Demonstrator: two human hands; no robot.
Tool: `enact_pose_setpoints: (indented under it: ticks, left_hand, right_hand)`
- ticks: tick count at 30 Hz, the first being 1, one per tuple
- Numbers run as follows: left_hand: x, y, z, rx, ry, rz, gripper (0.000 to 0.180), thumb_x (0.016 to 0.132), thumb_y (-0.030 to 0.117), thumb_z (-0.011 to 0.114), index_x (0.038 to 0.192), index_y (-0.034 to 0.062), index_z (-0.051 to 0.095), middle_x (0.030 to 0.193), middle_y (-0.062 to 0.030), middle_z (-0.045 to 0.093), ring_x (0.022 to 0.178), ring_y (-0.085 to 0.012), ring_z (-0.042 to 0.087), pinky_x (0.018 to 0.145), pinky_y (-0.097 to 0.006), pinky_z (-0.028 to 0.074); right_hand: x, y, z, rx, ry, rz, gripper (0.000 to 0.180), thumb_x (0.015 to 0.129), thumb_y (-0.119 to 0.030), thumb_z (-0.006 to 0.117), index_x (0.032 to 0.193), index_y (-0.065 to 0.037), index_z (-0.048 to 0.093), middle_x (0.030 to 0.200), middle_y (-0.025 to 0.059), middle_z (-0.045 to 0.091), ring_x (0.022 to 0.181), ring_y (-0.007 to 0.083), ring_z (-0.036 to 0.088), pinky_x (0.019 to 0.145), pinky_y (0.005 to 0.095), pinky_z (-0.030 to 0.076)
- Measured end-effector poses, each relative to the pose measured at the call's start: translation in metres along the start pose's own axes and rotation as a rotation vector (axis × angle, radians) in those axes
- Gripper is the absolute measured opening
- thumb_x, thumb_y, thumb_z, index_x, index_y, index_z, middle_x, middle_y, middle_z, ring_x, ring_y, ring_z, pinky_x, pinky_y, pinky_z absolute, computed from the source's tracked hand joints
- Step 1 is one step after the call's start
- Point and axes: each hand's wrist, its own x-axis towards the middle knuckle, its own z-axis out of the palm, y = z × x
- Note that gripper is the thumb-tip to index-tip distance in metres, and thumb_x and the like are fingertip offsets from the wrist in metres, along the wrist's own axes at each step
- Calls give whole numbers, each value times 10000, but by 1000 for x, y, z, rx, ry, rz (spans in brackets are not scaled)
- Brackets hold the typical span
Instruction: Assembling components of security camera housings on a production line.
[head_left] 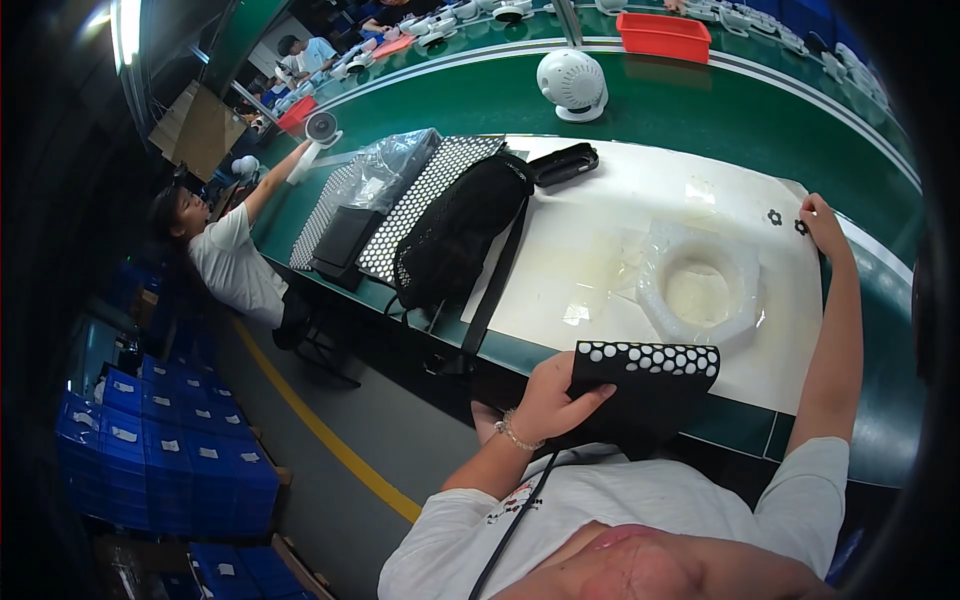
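My left hand [562, 398] is closed on the near edge of a black sheet [640, 395], folded or curved, with white round dots along its top. It is held in front of the table's near edge. My right hand [823, 225] reaches to the far right of the white paper [600, 200], fingers pinched at a small black flower-shaped piece [801, 228]. A second such flower-shaped piece [775, 217] lies just left of it. Between my hands sits a whitish ring-shaped object [655, 270] wrapped in clear film, open in the middle.
Left on the green table [660, 90] are a black bag [450, 235] with a strap, dotted sheets [425, 195], clear plastic [390, 170] and a black box [350, 235]. A white fan [573, 85] and red bin [664, 38] stand beyond. A co-worker [240, 245] holds a fan at left; blue crates [170, 450] line the floor.
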Motion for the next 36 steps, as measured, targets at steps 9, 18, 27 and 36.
enact_pose_setpoints:
  ticks: [9, 18, 27, 36]
  left_hand:
    - [1, 5, -6, -323, -54, -180, 330, 706, 9, 642, 1018, 23, 536, 893, -52, 594, 828, -119, 556, 750, -249, 434]
    - [16, 0, -37, -510, -83, -144, 255, 739, -22, 613, 990, -34, 564, 926, -54, 611, 854, -103, 550, 758, -240, 437]
    - [25, -27, -64, -405, 129, -292, 279, 779, 128, 636, 992, -33, 556, 892, -55, 607, 799, -93, 548, 706, -239, 451]
    - [33, -28, -64, -155, -2, -174, 321, 773, 218, 629, 972, -21, 551, 828, -142, 610, 750, -223, 592, 677, -289, 444]
  right_hand:
    - [-4, -6, -1, 16, 33, -3, 69, 737, -57, 421, 740, -32, 485, 665, 60, 491, 676, 149, 484, 628, 268, 388]
    - [-10, -65, 2, 148, -29, -89, 127, 789, -102, 501, 890, -39, 546, 903, 60, 529, 783, 156, 518, 717, 265, 415]
    - [40, -230, 82, -40, -463, -554, 226, 813, -86, 459, 1002, -41, 574, 1046, 102, 555, 978, 229, 522, 850, 316, 409]
    - [128, -244, 202, -332, -302, -227, 554, 859, -382, 414, 1318, -90, 308, 1360, 150, 301, 1272, 296, 245, 1023, 390, 205]
